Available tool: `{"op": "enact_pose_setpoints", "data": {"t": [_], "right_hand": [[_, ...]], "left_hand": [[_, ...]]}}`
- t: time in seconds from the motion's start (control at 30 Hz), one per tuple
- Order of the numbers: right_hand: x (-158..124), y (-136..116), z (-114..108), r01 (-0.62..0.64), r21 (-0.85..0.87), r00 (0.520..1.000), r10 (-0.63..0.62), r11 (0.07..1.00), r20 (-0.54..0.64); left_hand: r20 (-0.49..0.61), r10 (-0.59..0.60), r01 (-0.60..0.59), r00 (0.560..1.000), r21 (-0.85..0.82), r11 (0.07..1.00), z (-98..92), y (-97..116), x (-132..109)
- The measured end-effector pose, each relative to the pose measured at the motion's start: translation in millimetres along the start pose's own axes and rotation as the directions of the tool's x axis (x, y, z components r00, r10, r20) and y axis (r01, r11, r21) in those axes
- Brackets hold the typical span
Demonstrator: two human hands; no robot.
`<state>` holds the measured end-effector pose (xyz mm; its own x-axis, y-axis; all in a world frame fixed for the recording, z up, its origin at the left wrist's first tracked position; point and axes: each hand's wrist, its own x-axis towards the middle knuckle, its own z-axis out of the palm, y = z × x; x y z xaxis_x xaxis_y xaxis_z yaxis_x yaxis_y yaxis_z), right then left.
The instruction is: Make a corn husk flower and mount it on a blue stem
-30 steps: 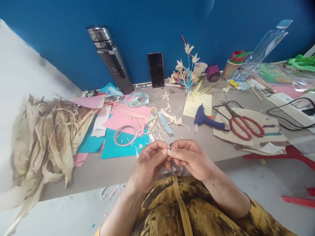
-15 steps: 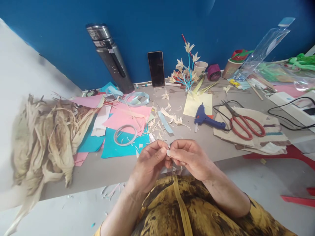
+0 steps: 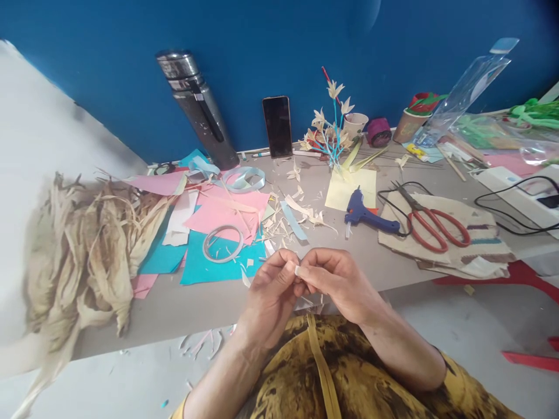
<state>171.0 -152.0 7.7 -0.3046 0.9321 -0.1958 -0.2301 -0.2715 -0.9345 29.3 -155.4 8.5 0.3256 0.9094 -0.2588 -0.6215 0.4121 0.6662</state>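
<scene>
My left hand and my right hand meet just above the near edge of the grey table. Fingertips of both hands pinch a small pale piece between them, fingers curled closed. What lies under the hands is mostly hidden, though a bit of pale husk shows below the fingers. A tape ring lies on turquoise paper just left of my left hand. Pale husk scraps are scattered right beyond the hands.
A heap of dried corn husks fills the table's left end. Pink paper, a blue glue gun, red scissors, a flask, a phone and a husk flower sprig stand farther back.
The hands stay together on the small piece, with only slight finger movement. The view has shifted a little downward.
</scene>
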Motion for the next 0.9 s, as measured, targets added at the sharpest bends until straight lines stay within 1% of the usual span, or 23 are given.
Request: {"op": "enact_pose_setpoints", "data": {"t": [0.1, 0.2, 0.3, 0.37, 0.43, 0.5, 0.57, 0.63, 0.7, 0.8, 0.9], "right_hand": [[3.4, -4.7, -1.1, 0.01, -0.047, 1.0, -0.01, 0.999, 0.002], [13.8, -14.2, -5.9, 0.062, -0.094, 0.998, -0.06, 0.994, 0.031], [31.4, -26.4, -13.1, 0.149, -0.138, 0.988, -0.143, 0.979, 0.053], [45.1, -33.2, -18.1, 0.198, -0.187, 0.98, -0.193, 0.962, 0.046], [58.4, -37.6, -22.2, 0.222, -0.231, 0.975, -0.22, 0.947, 0.035], [70.0, -39.4, -24.8, 0.203, -0.241, 0.979, -0.202, 0.949, 0.03], [78.8, -39.6, -25.8, 0.144, -0.209, 0.99, -0.14, 0.967, 0.032], [85.0, -39.8, -25.5, 0.074, -0.161, 0.997, -0.069, 0.984, 0.04], [89.7, -41.5, -24.3, 0.029, -0.123, 0.999, -0.023, 0.992, 0.049], [96.6, -45.8, -21.9, 0.018, -0.119, 0.999, -0.012, 0.993, 0.045], [104.7, -45.8, -19.7, 0.041, -0.193, 0.999, -0.04, 0.98, 0.011]], "left_hand": [[0.001, -0.009, 0.009, 1.0, 0.044, 0.999, 1.1, 4.6, 3.5], [-0.002, -0.012, 0.012, 1.0, 0.146, 0.989, 3.7, 17.2, 12.1], [0.006, 0.018, -0.019, 1.0, 0.282, 0.959, 5.7, 36.1, 28.7], [0.033, 0.033, -0.043, 0.999, 0.371, 0.928, 5.8, 48.9, 43.4], [0.067, 0.037, -0.063, 0.997, 0.439, 0.896, 4.5, 59.3, 58.2], [0.081, 0.037, -0.072, 0.996, 0.489, 0.869, 2.1, 66.4, 70.5], [0.071, 0.045, -0.076, 0.996, 0.53, 0.845, -0.9, 70.7, 78.5], [0.049, 0.049, -0.068, 0.998, 0.565, 0.822, -3.5, 73.9, 82.8], [0.034, 0.05, -0.061, 0.998, 0.591, 0.804, -5.2, 77.4, 85.5], [0.028, 0.054, -0.06, 0.998, 0.613, 0.788, -7.3, 83.0, 90.5], [0.024, 0.079, -0.077, 0.997, 0.616, 0.784, -12.3, 85.3, 96.7]]}}
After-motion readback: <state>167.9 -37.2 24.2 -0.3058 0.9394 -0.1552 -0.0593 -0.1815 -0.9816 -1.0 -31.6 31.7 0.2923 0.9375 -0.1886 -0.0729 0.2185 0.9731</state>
